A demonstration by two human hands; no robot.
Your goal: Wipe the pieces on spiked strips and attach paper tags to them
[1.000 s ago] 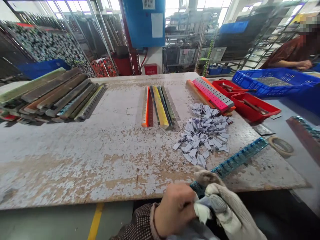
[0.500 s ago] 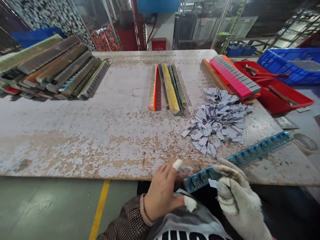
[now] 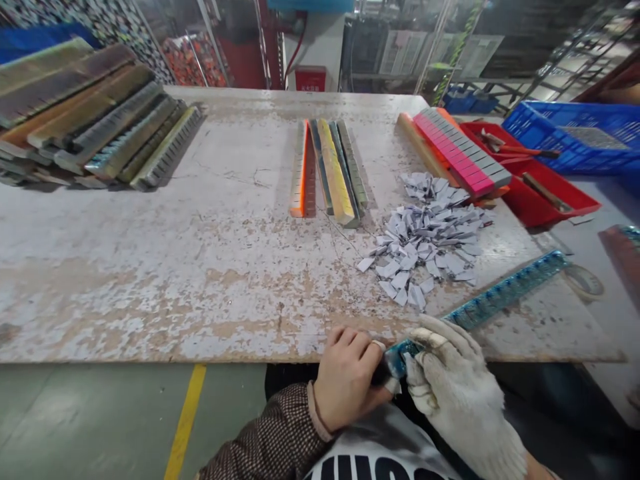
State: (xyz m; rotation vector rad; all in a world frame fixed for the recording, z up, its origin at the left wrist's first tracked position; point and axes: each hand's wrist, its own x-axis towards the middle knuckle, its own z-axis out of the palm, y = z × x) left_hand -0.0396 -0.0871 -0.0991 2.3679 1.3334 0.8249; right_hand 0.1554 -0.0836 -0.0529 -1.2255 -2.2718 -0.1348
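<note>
A translucent blue bar [image 3: 507,291] with notches along its length lies slantwise over the table's front edge, its near end towards me. My left hand [image 3: 350,373], bare with white covers on the thumb and a finger, is closed round that near end. My right hand [image 3: 455,387], in a soiled white glove, presses its bent fingers against the bar just beside the left hand. Whatever sits between the gloved fingertips is hidden. Beyond the bar lies a heap of small pale grey chips [image 3: 425,240].
Several coloured notched bars [image 3: 333,173] lie mid-table, with a big stack [image 3: 100,113] at left. Pink and grey bars [image 3: 460,150] stand behind the chips. Red trays [image 3: 550,193], a blue crate [image 3: 565,137] and a tape roll [image 3: 585,281] are at right.
My left hand has moved right and closed on the bar's near end. My right hand, which showed a small pale chip at its fingertips, has come to the bar; the chip is now hidden.
</note>
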